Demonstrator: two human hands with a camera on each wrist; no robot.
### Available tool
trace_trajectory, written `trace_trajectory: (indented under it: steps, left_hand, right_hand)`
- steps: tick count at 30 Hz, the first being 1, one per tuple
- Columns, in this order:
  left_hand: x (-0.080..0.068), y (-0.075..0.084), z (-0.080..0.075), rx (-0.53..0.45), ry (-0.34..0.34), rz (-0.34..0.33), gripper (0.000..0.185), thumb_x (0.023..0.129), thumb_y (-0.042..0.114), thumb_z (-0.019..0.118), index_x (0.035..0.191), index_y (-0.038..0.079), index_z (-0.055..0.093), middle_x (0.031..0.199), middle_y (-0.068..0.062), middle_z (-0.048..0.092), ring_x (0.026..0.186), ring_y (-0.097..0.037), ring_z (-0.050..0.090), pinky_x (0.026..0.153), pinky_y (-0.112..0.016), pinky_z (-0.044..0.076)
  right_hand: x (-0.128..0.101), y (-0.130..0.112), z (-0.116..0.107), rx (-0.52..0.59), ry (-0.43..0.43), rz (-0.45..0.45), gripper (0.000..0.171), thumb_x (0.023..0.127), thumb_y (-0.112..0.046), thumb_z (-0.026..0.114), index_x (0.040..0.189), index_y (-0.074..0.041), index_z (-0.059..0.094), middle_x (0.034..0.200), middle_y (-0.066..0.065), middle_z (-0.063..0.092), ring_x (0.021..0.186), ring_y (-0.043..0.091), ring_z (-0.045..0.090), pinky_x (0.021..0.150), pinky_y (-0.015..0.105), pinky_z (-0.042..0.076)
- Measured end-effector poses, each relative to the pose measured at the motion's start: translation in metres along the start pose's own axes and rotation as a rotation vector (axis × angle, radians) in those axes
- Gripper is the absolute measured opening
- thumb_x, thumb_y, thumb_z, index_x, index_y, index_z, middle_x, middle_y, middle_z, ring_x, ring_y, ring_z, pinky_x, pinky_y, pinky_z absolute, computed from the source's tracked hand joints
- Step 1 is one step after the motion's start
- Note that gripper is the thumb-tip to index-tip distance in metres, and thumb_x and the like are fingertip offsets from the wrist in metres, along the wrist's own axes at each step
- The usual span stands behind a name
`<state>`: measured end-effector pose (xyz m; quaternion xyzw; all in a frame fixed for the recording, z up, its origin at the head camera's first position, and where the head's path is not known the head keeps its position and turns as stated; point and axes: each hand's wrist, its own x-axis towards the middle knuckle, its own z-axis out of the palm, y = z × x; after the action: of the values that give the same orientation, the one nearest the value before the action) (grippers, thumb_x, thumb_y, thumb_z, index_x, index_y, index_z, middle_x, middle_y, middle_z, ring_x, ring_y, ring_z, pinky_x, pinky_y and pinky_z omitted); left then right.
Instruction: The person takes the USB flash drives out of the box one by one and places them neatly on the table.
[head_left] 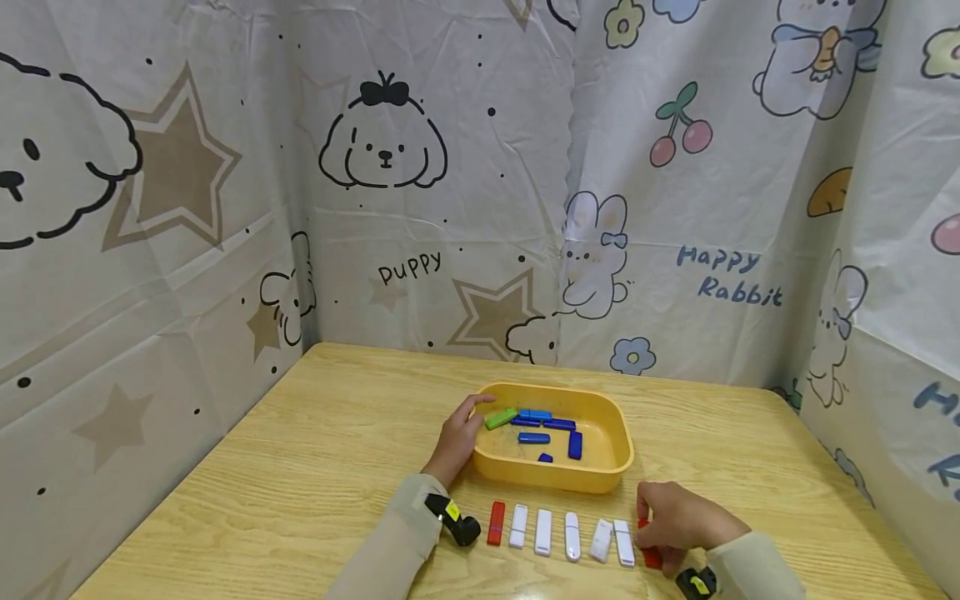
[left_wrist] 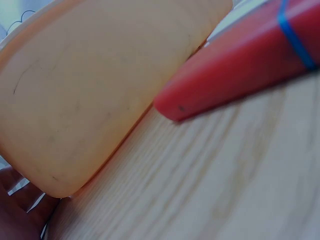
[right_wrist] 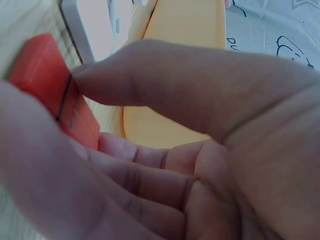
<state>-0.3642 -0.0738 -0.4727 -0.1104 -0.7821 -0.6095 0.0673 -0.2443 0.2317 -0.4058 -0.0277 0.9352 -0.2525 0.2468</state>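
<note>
My left hand (head_left: pixel 459 437) grips the left end of a yellow plastic basin (head_left: pixel 551 477), its fingers at the rim. In the right wrist view, my right hand (right_wrist: pixel 200 125) pinches a red USB stick (right_wrist: pixel 45 75) between thumb and fingers. That stick is at the right end of a row on the table. The row continues leftward with several white USB sticks (head_left: pixel 543 532) and ends in another red USB stick (head_left: pixel 496 523). Inside the basin lie several blue USB sticks (head_left: pixel 575 445) and a green one (head_left: pixel 501 418).
The wooden table (head_left: pixel 337 442) carries the basin just behind the row. A printed cloth (head_left: pixel 465 208) hangs around its back and sides. Both forearms, each with a small black wrist camera (head_left: pixel 456 523), rest over the near part of the table.
</note>
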Motion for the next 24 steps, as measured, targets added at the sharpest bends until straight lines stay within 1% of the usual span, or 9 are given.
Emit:
trace_trajectory:
  steps: [5,6,10,13,19,24]
  left_hand:
    - [0.0,-0.0001,0.0002,0.0,0.002,0.001,0.035,0.097,0.013,0.039,0.125,0.018,0.058,0.145,-0.009,0.044,0.12,-0.028,0.045,0.086,-0.04,0.048]
    - [0.0,0.0001,0.0002,-0.002,0.001,0.001,0.035,0.097,0.013,0.039,0.125,0.018,0.058,0.145,-0.009,0.044,0.12,-0.028,0.045,0.086,-0.04,0.049]
    - [0.0002,0.0001,-0.0001,-0.006,-0.002,-0.001,0.035,0.097,0.013,0.039,0.126,0.018,0.058,0.145,-0.009,0.044,0.118,-0.028,0.046,0.082,-0.038,0.049]
    - [0.0004,-0.0006,-0.0002,0.001,0.001,0.002,0.035,0.096,0.013,0.039,0.126,0.018,0.058,0.144,-0.009,0.045,0.115,-0.027,0.046,0.08,-0.034,0.047]
    - [0.0014,-0.003,0.0002,0.011,0.005,0.018,0.036,0.096,0.011,0.039,0.125,0.017,0.058,0.14,-0.011,0.049,0.105,-0.028,0.05,0.07,-0.031,0.043]
    - [-0.0008,-0.001,0.0009,-0.008,0.004,0.002,0.036,0.096,0.011,0.038,0.125,0.017,0.058,0.141,-0.01,0.048,0.107,-0.028,0.05,0.065,-0.029,0.044]
  right_hand:
    - [-0.001,0.0006,0.0001,-0.001,0.005,-0.011,0.023,0.083,-0.012,0.072,0.089,-0.008,0.051,0.065,0.011,0.063,0.047,0.015,0.061,0.046,0.023,0.048]
    - [-0.001,0.0007,0.0002,-0.004,0.008,-0.014,0.023,0.083,-0.012,0.073,0.089,-0.008,0.051,0.066,0.01,0.063,0.047,0.015,0.061,0.046,0.023,0.048]
    - [0.0,0.0013,0.001,-0.022,0.021,-0.031,0.024,0.082,-0.012,0.074,0.087,-0.008,0.05,0.066,0.01,0.061,0.047,0.016,0.06,0.046,0.025,0.049]
    - [0.0005,0.0021,0.0015,-0.031,0.028,-0.041,0.024,0.082,-0.013,0.074,0.086,-0.008,0.051,0.066,0.009,0.061,0.047,0.017,0.059,0.046,0.026,0.049]
    - [0.0009,0.0024,0.0007,-0.045,0.007,-0.043,0.022,0.084,-0.016,0.072,0.088,-0.009,0.051,0.065,0.008,0.062,0.048,0.017,0.059,0.046,0.028,0.05]
    - [-0.0007,0.0029,0.0002,-0.047,0.004,-0.041,0.02,0.086,-0.016,0.07,0.088,-0.009,0.052,0.063,0.008,0.063,0.047,0.017,0.059,0.046,0.027,0.049]
